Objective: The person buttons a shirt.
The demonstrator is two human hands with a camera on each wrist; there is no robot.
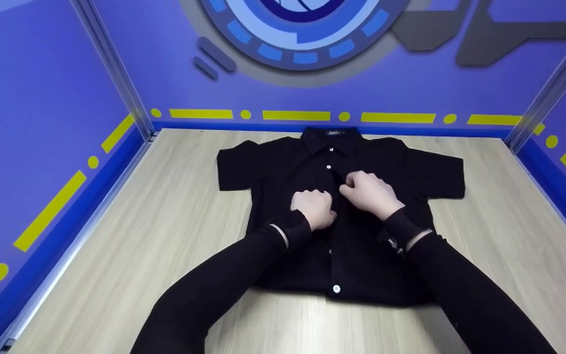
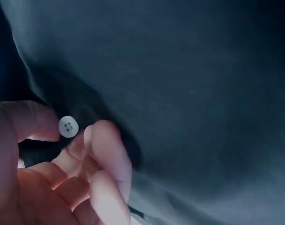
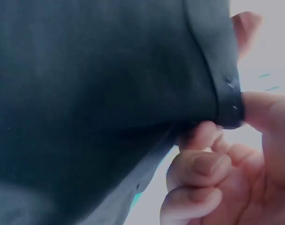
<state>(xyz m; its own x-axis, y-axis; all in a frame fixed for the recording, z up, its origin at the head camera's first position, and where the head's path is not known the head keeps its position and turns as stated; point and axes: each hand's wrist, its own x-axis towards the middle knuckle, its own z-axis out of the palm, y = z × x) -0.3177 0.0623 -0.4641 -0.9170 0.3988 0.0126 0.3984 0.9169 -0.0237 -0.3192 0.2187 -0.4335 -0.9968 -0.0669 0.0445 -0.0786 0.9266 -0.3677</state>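
A black short-sleeved shirt [image 1: 283,164] lies face up, its collar [image 1: 329,140] toward the back wall. Over the middle of its front, my left hand [image 1: 314,209] holds the fabric beside a white button [image 2: 68,126]. That button shows between thumb and fingers in the left wrist view. Slightly farther up, my right hand [image 1: 372,194] pinches the front edge [image 3: 226,96] of the shirt between thumb and fingers and lifts it. White buttons show above the hands, such as the upper button [image 1: 328,166], and a bottom button [image 1: 336,288] sits near the hem.
The shirt rests on a light wood-grain table [image 1: 165,221]. Blue-purple panels with yellow markings enclose the back and both sides, joined by metal posts such as the left post [image 1: 116,64]. A black band [image 1: 403,227] circles the right wrist.
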